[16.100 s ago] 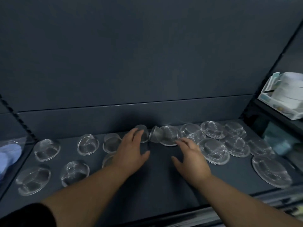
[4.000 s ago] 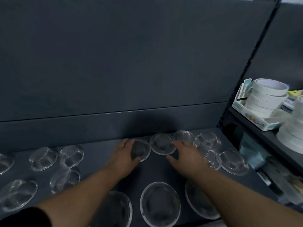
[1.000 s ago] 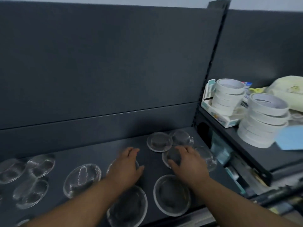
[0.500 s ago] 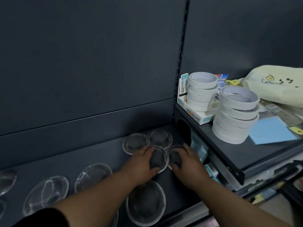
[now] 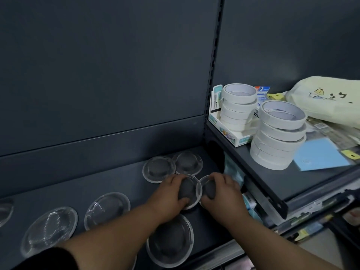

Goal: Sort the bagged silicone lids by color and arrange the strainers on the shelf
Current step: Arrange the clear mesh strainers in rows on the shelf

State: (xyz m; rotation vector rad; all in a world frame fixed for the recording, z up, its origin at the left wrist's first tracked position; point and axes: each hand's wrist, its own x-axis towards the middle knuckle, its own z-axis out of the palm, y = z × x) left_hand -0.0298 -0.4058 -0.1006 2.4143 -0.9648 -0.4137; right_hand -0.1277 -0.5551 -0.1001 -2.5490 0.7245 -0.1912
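Our left hand (image 5: 171, 199) curls over the mesh dome of one small strainer (image 5: 191, 190), thumb at its near rim, and our right hand (image 5: 224, 193) grasps a second small strainer (image 5: 208, 188) the same way; the two rims touch. We judge that this hold from above suits sliding each piece flat along the shelf (image 5: 116, 182) into line with the back pair (image 5: 158, 169) (domes up, rims slightly overlapping), tight in the right corner. A larger strainer (image 5: 169, 242) lies just beneath our left wrist, and more large ones (image 5: 108, 209) sit spaced out to the left, so the pieces seem grouped by size. On the right, the neighbouring shelf (image 5: 272, 184) blocks further travel; it carries stacked tape rolls (image 5: 278, 133), a blue sheet (image 5: 321, 156) and a cream bag (image 5: 327, 100). We cannot make out any bagged lids here.
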